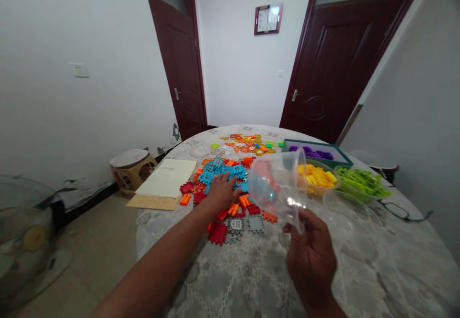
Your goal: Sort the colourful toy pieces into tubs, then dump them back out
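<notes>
My right hand (312, 255) grips the rim of a clear plastic tub (278, 183), which is tipped on its side above the table with its mouth toward the right. No pieces can be made out inside it. My left hand (223, 192) lies on a heap of blue interlocking plastic pieces (212, 167), fingers stretched out over them. Red pieces (217, 233), orange pieces (235, 209) and grey square pieces (256, 223) lie around and below that hand. Whatever is under the left fingertips is hidden.
Tubs of yellow pieces (318, 175) and green pieces (362, 182) stand at right, beside a green-rimmed box (345, 159) of purple pieces. Clear lids (350, 212) and glasses (395, 210) lie nearby. Mixed pieces (247, 143) are farther back; a paper pad (168, 176) lies left.
</notes>
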`<state>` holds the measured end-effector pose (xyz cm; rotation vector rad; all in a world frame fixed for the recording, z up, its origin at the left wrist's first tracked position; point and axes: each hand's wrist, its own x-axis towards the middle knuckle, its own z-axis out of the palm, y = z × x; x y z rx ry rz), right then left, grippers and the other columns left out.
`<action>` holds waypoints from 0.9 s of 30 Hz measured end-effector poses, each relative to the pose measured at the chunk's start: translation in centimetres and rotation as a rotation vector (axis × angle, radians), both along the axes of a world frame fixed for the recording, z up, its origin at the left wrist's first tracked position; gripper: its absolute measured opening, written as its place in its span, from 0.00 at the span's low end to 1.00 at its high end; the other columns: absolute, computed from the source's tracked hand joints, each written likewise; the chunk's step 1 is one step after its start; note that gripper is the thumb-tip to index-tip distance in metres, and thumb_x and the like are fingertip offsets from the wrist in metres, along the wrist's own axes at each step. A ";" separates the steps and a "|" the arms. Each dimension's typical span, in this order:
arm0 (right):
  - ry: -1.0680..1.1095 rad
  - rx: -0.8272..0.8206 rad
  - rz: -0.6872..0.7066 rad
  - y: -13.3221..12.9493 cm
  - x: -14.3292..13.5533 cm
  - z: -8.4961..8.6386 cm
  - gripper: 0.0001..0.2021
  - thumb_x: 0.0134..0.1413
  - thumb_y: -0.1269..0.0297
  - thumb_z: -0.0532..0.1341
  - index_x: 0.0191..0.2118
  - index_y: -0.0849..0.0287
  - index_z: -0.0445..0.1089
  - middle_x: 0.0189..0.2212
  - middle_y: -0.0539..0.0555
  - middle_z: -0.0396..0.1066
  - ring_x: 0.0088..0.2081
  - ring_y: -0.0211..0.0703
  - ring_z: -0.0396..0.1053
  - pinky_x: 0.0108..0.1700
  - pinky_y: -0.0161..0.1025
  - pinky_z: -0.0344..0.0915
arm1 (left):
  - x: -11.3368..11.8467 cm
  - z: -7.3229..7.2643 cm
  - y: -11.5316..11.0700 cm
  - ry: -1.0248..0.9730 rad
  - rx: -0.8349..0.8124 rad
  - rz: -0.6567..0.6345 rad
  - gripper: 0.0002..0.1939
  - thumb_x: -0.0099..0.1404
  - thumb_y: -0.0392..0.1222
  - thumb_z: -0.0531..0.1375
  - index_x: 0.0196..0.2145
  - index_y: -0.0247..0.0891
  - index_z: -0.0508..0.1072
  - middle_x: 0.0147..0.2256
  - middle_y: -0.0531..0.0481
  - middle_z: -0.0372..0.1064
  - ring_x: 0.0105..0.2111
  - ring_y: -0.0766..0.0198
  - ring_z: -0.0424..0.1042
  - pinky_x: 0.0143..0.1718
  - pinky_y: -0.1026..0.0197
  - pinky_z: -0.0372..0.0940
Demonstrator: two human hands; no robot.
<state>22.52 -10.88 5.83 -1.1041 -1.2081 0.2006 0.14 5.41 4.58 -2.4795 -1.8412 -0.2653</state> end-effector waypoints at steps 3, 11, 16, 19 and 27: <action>0.109 -0.039 -0.090 0.4 0.7 0.7 0.18 0.69 0.52 0.62 0.55 0.59 0.72 0.40 0.56 0.79 0.33 0.43 0.76 0.41 0.44 0.72 | 0.5 -0.8 1.1 -0.018 0.004 0.014 0.30 0.75 0.60 0.53 0.68 0.47 0.65 0.72 0.38 0.55 0.70 0.40 0.57 0.69 0.34 0.51; 0.217 -0.069 -0.118 0.8 0.8 2.9 0.21 0.68 0.47 0.62 0.52 0.60 0.73 0.38 0.55 0.78 0.28 0.40 0.72 0.36 0.41 0.69 | 1.5 -1.5 5.7 -0.041 -0.046 0.021 0.35 0.71 0.66 0.53 0.70 0.49 0.63 0.73 0.36 0.51 0.70 0.32 0.55 0.65 0.29 0.53; 0.168 -0.078 -0.118 0.7 0.9 2.0 0.23 0.67 0.45 0.61 0.54 0.61 0.72 0.38 0.56 0.78 0.30 0.41 0.73 0.38 0.44 0.70 | 2.2 -1.1 7.7 -0.051 -0.048 -0.007 0.38 0.70 0.68 0.53 0.70 0.47 0.64 0.73 0.34 0.51 0.69 0.29 0.55 0.62 0.28 0.57; 0.170 -0.086 -0.119 0.7 1.0 1.8 0.23 0.67 0.45 0.62 0.54 0.60 0.72 0.38 0.56 0.78 0.30 0.42 0.73 0.40 0.44 0.69 | 2.2 -1.0 8.1 -0.054 -0.038 -0.062 0.38 0.69 0.67 0.55 0.71 0.48 0.62 0.73 0.38 0.51 0.69 0.35 0.57 0.64 0.34 0.57; 0.158 -0.122 -0.144 0.5 1.0 2.1 0.22 0.69 0.47 0.61 0.55 0.59 0.74 0.38 0.55 0.78 0.31 0.43 0.73 0.40 0.44 0.69 | 2.2 -1.3 7.1 -0.050 -0.003 -0.116 0.35 0.71 0.64 0.55 0.71 0.51 0.62 0.72 0.43 0.55 0.70 0.41 0.56 0.69 0.37 0.51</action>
